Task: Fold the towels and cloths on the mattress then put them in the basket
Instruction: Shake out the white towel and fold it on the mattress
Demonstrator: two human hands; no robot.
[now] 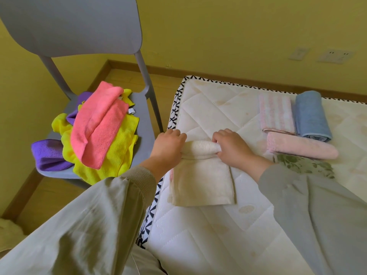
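Sleeves (pixel 89 215) in: left hand (pixel 168 145), right hand (pixel 230 149) pinching cream towel (pixel 200 181) roll by mattress (pixel 208 245) left edge; uneven pull could skew it.

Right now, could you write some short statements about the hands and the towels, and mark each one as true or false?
1. The left hand and the right hand both grip the cream towel. True.
2. The blue towel lies on the chair. False: it lies rolled on the mattress, beside the striped towel.
3. A pink cloth lies topmost on the chair. True.
4. The cream towel is rolled all the way. False: only its far end is rolled; the rest lies flat on the mattress.
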